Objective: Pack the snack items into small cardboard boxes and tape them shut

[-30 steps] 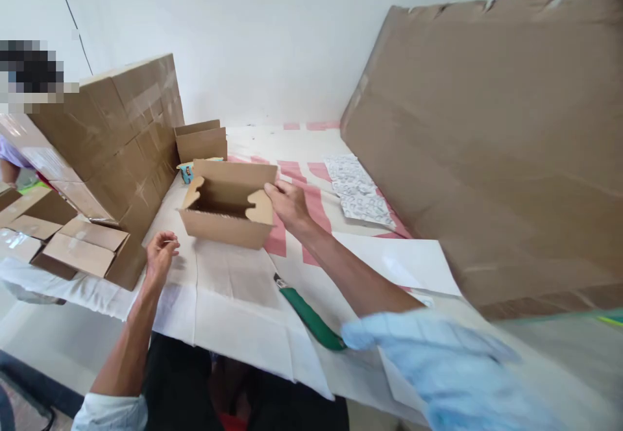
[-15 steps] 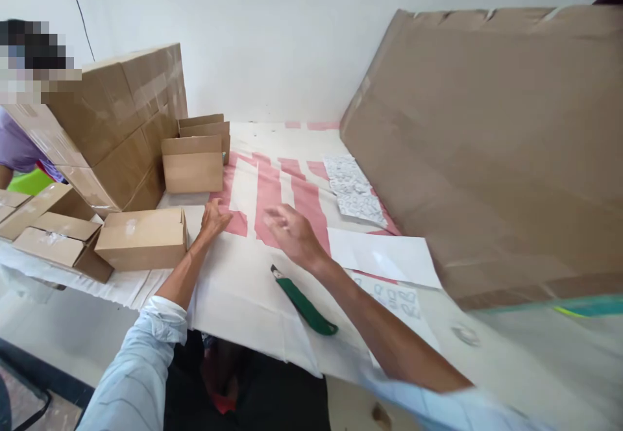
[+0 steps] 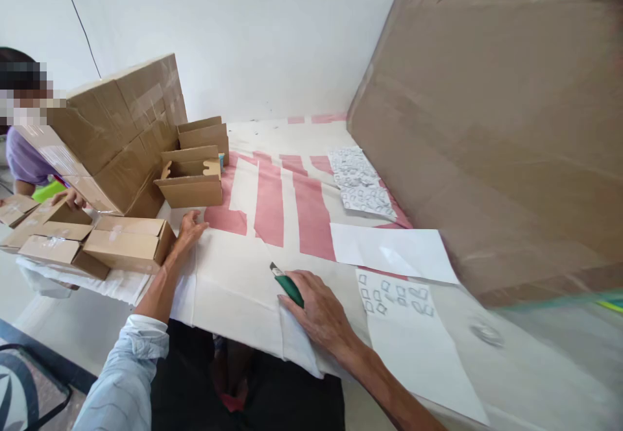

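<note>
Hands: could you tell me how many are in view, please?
3: left hand beside a closed box, right hand on the green cutter, co-worker's hand far left; others may be hidden.

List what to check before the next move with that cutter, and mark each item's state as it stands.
1. Contact: the right hand lies over the green cutter: ok.
2. Fingers closed round the handle: cannot tell, the hand hides it.
3. Blade pulled in at the tip: cannot tell, too small.
4. The left hand is apart from the cutter, flat on the cloth beside the closed box: ok.
5. The co-worker's hand is far from the cutter, at the left edge: ok.
</note>
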`<state>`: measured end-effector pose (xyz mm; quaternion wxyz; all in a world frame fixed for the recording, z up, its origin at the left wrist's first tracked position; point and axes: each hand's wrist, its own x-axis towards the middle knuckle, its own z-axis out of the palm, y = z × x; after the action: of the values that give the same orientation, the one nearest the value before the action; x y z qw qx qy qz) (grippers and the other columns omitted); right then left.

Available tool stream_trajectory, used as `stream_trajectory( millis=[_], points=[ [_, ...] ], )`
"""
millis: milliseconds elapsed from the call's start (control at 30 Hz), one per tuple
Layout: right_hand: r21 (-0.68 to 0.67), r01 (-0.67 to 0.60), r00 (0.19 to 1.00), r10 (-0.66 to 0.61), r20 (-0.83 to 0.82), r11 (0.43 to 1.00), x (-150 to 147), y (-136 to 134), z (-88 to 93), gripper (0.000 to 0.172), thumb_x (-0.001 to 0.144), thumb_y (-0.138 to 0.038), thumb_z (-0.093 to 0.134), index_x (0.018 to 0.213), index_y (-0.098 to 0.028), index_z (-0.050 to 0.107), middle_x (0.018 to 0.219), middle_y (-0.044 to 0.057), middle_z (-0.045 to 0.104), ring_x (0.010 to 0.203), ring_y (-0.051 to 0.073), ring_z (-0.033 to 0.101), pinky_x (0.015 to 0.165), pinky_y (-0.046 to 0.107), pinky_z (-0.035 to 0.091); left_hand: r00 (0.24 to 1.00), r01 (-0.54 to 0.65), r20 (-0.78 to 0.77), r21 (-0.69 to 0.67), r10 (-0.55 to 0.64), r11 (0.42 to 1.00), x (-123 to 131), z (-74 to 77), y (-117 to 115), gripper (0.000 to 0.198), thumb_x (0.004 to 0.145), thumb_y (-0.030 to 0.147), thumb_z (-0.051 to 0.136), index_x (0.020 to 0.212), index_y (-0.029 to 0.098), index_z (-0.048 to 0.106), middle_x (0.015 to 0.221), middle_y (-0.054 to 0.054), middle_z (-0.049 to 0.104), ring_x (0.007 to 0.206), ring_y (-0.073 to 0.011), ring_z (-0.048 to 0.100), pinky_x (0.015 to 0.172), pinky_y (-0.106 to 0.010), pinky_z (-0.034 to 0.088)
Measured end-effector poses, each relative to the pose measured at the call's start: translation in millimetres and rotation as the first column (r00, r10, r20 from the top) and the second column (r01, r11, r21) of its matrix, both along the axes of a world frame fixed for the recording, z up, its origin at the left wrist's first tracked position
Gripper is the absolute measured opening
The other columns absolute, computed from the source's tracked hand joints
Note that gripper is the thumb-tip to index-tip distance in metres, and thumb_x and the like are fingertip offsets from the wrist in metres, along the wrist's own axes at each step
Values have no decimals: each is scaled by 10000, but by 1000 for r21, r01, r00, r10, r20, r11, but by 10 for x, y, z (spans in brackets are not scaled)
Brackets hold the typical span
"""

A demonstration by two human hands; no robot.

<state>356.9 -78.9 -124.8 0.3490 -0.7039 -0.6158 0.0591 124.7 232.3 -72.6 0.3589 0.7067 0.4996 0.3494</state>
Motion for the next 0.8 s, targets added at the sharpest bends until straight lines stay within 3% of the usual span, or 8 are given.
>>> stream_trajectory(
  millis=[100, 167, 267, 367, 500, 633, 800],
  points=[
    [60, 50, 993, -56, 100, 997, -53, 16, -140, 337, 989, -338, 573, 1299, -258, 679, 1247, 114, 734, 1110, 324, 664, 901, 446, 526, 993, -119, -20, -29, 118, 993, -214, 112, 13, 356, 751, 195, 829, 1080, 177, 693, 1084, -142, 739, 991, -285, 679, 884, -402, 568],
    [105, 82, 983, -98, 155, 991, -83, 33, -194, 331, 1006, -331, 557, 1302, -244, 675, 1230, 120, 739, 1096, 325, 659, 897, 446, 511, 987, -158, -9, -43, 158, 986, -196, 98, -12, 379, 739, 193, 832, 1089, 166, 690, 1095, -139, 733, 966, -282, 690, 871, -410, 573],
    [155, 104, 969, -135, 206, 982, -108, 37, -212, 331, 1028, -320, 535, 1319, -225, 662, 1206, 126, 745, 1085, 324, 656, 883, 437, 500, 980, -191, 46, -56, 194, 980, 66, -24, -51, 468, 719, 191, 836, 1158, 176, 674, 1160, -120, 720, 997, -280, 715, 888, -413, 589],
    [177, 95, 963, -135, 233, 980, -114, 23, -183, 334, 1042, -308, 522, 1336, -216, 651, 1204, 122, 748, 1076, 314, 654, 874, 427, 493, 959, -246, 132, -53, 251, 968, 436, -100, 16, 523, 762, 184, 814, 1249, 193, 624, 1249, -123, 699, 1153, -287, 702, 979, -404, 582],
    [198, 87, 955, -138, 261, 976, -116, 12, -149, 320, 1071, -311, 500, 1336, -203, 643, 1203, 119, 748, 1061, 298, 653, 870, 415, 484, 908, -347, 228, -56, 350, 936, 818, -11, 328, 621, 815, 201, 827, 1354, 195, 518, 1376, -150, 654, 1304, -278, 651, 1120, -406, 529],
    [203, 91, 956, -142, 256, 975, -127, 6, -150, 324, 1072, -305, 515, 1349, -194, 641, 1206, 126, 749, 1080, 301, 654, 876, 416, 479, 875, -402, 259, -81, 409, 912, 1021, 124, 692, 714, 843, 270, 855, 1418, 169, 444, 1458, -197, 603, 1362, -274, 624, 1181, -408, 487],
    [189, 123, 959, -166, 232, 974, -136, 22, -151, 337, 1067, -291, 518, 1362, -208, 658, 1192, 132, 751, 1095, 309, 655, 878, 423, 476, 918, -302, 231, -125, 324, 945, 1226, 326, 964, 839, 828, 325, 871, 1510, 194, 401, 1508, -204, 597, 1407, -309, 595, 1107, -451, 543]
  ],
)
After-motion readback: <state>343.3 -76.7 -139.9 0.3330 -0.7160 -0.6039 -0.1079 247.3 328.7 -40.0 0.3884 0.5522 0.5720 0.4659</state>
